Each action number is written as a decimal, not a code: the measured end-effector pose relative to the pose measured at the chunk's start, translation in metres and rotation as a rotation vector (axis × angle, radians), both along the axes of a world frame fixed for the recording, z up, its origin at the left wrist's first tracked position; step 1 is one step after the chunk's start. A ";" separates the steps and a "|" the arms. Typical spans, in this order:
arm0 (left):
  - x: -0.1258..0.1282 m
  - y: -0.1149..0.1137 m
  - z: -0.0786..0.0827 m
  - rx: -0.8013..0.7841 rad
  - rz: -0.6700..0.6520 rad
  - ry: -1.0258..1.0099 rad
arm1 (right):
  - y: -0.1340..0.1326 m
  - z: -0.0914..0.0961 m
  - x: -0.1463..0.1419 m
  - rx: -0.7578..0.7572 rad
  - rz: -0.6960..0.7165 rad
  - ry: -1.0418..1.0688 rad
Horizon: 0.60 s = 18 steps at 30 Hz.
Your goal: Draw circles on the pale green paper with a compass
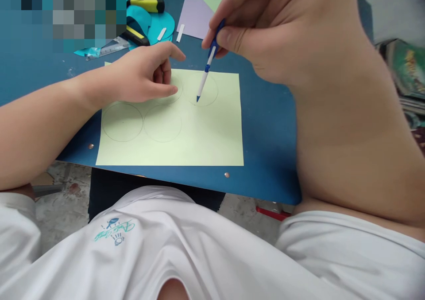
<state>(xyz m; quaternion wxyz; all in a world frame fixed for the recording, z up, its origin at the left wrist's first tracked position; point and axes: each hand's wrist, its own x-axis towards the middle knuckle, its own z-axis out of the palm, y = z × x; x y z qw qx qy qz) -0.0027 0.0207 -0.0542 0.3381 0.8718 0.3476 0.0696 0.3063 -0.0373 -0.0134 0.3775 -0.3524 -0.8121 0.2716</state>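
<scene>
A pale green sheet of paper (206, 140) lies on the blue tabletop, with several thin circles drawn on it. My right hand (255, 34) pinches a blue and white pen (206, 69) near its upper end. The pen slants down, its blue tip over the lower edge of the upper right circle; whether it touches the paper I cannot tell. My left hand (146, 72) is over the sheet's upper left part, partly covering a circle. Its thumb and index finger are apart with nothing between them, and the other fingers curl under.
Behind my left hand are yellow and black cutters (148, 5), a clear ruler (108, 49) and turquoise paper pieces (162, 23). Small white strips (180, 33) lie beside lilac paper (195, 12). The blue table's (265, 158) front edge is close to my body.
</scene>
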 end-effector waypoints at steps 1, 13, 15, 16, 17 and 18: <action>0.000 0.000 0.000 0.002 0.000 0.002 | 0.000 -0.001 0.000 -0.013 -0.013 0.014; -0.001 0.001 -0.007 0.015 0.002 -0.034 | 0.003 -0.003 0.003 -0.111 -0.134 0.108; -0.001 0.001 -0.004 0.010 -0.005 -0.017 | 0.006 -0.006 0.004 -0.122 -0.161 0.137; -0.001 0.001 -0.003 0.009 -0.007 -0.008 | 0.009 -0.008 0.005 -0.132 -0.180 0.159; 0.000 0.001 -0.002 0.009 -0.008 -0.001 | 0.012 -0.010 0.006 -0.145 -0.199 0.182; 0.000 0.001 -0.001 0.011 -0.008 0.002 | 0.016 -0.013 0.008 -0.157 -0.214 0.206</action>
